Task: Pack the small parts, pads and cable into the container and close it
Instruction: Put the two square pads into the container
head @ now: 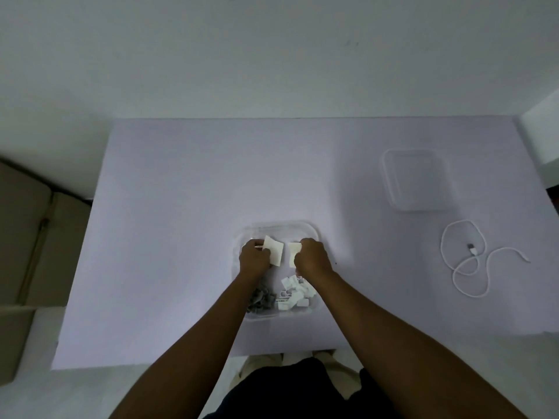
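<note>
A clear plastic container point(311, 234) sits on the table in front of me. Inside its near half lie grey small parts point(261, 300) on the left and white small parts point(295, 293) on the right. My left hand point(254, 258) holds a white pad point(276, 252) over the container's far half. My right hand point(311, 257) holds another white pad point(292, 254) beside it. A clear lid point(419, 179) lies flat at the far right. A white cable point(472, 261) lies loosely coiled on the table to the right, its plug end inside the loop.
The pale table point(181, 222) ends close to my body and at a white wall behind. A cardboard box point(27, 237) stands on the floor to the left. A white block point(541, 131) sits off the table's far right corner.
</note>
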A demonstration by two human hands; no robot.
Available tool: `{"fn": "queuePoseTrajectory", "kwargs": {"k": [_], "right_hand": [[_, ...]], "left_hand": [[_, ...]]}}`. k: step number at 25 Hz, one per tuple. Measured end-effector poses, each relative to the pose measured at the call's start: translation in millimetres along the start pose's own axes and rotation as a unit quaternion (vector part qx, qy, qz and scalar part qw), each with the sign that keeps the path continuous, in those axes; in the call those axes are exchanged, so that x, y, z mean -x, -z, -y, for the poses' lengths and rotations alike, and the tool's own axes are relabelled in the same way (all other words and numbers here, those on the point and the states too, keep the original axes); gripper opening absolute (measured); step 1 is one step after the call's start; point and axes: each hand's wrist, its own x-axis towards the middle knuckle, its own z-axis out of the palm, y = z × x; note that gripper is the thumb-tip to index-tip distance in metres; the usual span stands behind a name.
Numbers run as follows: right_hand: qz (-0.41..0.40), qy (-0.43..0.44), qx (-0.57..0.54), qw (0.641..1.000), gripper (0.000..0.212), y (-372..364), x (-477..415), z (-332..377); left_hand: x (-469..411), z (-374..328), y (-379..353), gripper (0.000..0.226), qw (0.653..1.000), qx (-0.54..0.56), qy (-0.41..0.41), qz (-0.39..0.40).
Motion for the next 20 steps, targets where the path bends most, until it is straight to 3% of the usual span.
{"fn": "queuePoseTrajectory", "kwargs": {"k": [5,16,20], "right_hand": [[-0.021,-0.01,-0.001,1.0,0.033,-5.2,-6.5,2.4],[-0.071,0.04,-0.067,0.994,0.061,-9.9,20.0,-7.1],[-0.136,0.086,-0.114,0.98,0.045,15.1,26.6,-17.6]], "left_hand": [[-23.4,20.7,-13.2,0.051,1.0,-0.018,-0.012,0.021],[11.1,4.9,-14.3,0.032,0.986,-0.12,-0.113,0.006],[26.7,-13.9,-18.2,0.025,0.974,-0.11,-0.199,-0.017]]}}
